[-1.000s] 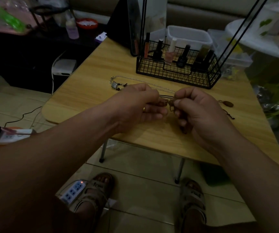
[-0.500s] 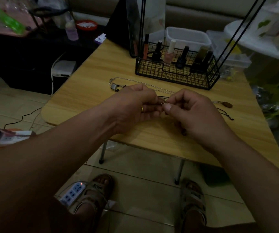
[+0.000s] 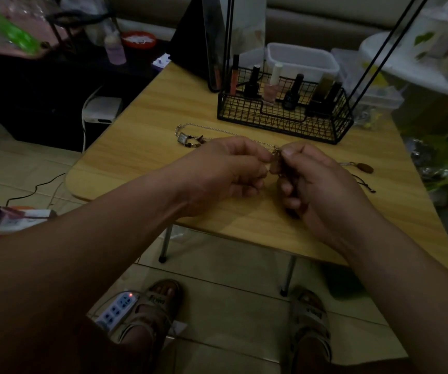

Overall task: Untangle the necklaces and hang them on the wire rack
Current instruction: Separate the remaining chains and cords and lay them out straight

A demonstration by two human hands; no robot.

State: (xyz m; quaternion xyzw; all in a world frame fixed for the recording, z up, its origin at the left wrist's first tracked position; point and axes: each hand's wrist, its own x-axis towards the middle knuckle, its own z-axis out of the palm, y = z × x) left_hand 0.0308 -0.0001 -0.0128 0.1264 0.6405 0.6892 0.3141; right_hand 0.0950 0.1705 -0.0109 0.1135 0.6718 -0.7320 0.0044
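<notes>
Pinching a small brownish tangle of necklaces (image 3: 274, 163) between curled fingertips of left hand (image 3: 225, 171) and right hand (image 3: 322, 190), just above the light wooden table (image 3: 150, 136). Beyond the hands, thin silver chain (image 3: 190, 127) leftward, brown oval pendant (image 3: 365, 167) rightward, black wire rack (image 3: 284, 125) holding bottles behind.

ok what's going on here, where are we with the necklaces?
A person is picking at a tangle of necklaces just above the table. The left hand and right hand each pinch it from their own side, fingertips nearly meeting. A silver chain trails left to a square pendant on the table; a brown pendant lies to the right. The wire rack stands behind, holding bottles; no necklace hangs on the part in view.
</notes>
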